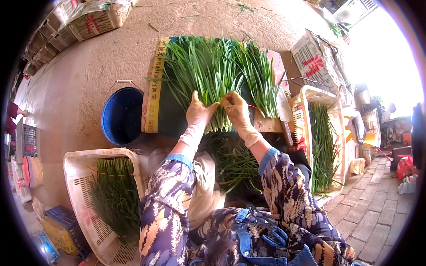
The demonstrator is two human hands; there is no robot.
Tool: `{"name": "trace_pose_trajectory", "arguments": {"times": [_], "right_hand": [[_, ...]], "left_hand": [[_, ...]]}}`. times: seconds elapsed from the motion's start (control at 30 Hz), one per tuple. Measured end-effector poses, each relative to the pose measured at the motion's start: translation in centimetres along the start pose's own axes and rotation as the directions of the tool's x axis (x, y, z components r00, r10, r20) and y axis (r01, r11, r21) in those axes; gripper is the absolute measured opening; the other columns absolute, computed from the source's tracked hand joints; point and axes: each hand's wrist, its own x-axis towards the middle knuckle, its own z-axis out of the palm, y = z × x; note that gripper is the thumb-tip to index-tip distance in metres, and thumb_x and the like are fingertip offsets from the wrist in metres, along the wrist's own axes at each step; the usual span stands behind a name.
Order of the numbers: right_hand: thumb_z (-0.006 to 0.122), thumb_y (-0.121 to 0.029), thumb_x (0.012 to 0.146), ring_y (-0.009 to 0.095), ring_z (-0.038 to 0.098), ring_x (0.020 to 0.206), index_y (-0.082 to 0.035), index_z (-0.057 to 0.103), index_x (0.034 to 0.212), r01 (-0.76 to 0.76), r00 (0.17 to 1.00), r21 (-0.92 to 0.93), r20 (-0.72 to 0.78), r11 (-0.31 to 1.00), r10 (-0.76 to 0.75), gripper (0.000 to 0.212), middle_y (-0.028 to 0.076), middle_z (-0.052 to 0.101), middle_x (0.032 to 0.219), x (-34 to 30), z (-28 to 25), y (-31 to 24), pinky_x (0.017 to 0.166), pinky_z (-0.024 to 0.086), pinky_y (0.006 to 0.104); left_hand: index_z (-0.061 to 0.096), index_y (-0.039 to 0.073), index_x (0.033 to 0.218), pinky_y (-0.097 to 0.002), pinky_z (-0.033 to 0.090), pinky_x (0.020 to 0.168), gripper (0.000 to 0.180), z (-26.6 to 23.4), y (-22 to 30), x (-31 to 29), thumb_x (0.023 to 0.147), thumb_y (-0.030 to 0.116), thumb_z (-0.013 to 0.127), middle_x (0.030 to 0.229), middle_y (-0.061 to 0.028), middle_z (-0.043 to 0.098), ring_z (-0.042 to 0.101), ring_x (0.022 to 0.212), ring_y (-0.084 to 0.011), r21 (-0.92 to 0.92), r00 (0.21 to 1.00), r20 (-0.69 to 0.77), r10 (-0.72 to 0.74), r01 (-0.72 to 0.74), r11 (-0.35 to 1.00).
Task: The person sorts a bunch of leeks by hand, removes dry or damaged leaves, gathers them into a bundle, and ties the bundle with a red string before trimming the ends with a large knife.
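Note:
A thick bunch of long green chives (205,66) lies on the board, its pale cut ends toward me. My left hand (199,113), in a pale glove, rests against the bunch's left side near those ends, thumb reaching across the stems. At the right side my gloved right hand (237,113) has its fingers pinched together over the stems; what they pinch is hidden. A thin red strip shows just beside that hand. Farther right lie more chives (258,75) and a broad-bladed knife (284,108), its handle toward me.
The dark green board (171,117) has a yellow-edged left side. A blue bucket (122,117) stands left of it. White crates of chives flank me, one at left (73,177) and one at right (339,146). Loose leaves (235,164) lie below my hands.

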Motion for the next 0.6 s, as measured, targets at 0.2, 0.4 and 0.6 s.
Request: {"name": "trace_pose_trajectory", "arguments": {"times": [0.2, 0.4, 0.6], "right_hand": [[0.062, -0.013, 0.088, 0.012, 0.059, 0.068, -0.001, 0.064, 0.088, -0.405, 0.863, 0.176, 0.397, 0.897, 0.312, 0.011, 0.007, 0.067, 0.082, -9.6, -2.2, -5.9, 0.064, 0.049, 0.0269], [0.069, -0.023, 0.09, 0.015, 0.061, 0.088, 0.0, 0.063, 0.113, 0.033, 0.723, -0.305, 0.665, 0.952, 0.188, 0.032, 0.007, 0.068, 0.098, -13.0, -7.6, -3.9, 0.081, 0.051, 0.0306], [0.067, -0.06, 0.082, 0.027, 0.061, 0.107, 0.007, 0.022, 0.145, -0.457, 0.885, 0.081, 0.135, 0.886, 0.445, 0.102, 0.024, 0.06, 0.117, 0.3, -1.0, 1.0, 0.085, 0.05, 0.0336]], "left_hand": [[0.026, 0.0, 0.148, -0.038, 0.051, 0.089, 0.113, 1.1, -1.9, 0.8, 0.065, 0.051, 0.083, 0.107, -0.0183, 0.067, 0.066, 0.099, -0.0321, 0.016, 0.999, 0.015, 0.032, -0.032, 0.999], [0.057, 0.001, 0.123, -0.0334, 0.052, 0.075, 0.066, 0.0, -1.9, 1.2, 0.076, 0.043, 0.077, 0.073, -0.0029, 0.064, 0.065, 0.075, -0.0196, -0.333, 0.987, -0.145, -0.063, 0.011, 0.943], [0.063, 0.008, 0.095, -0.0294, 0.049, 0.056, 0.02, -0.8, -20.2, 6.4, 0.089, 0.026, 0.059, 0.079, -0.0036, 0.062, 0.06, 0.067, -0.0152, -0.346, 0.987, 0.012, -0.163, 0.157, 0.925]]}}
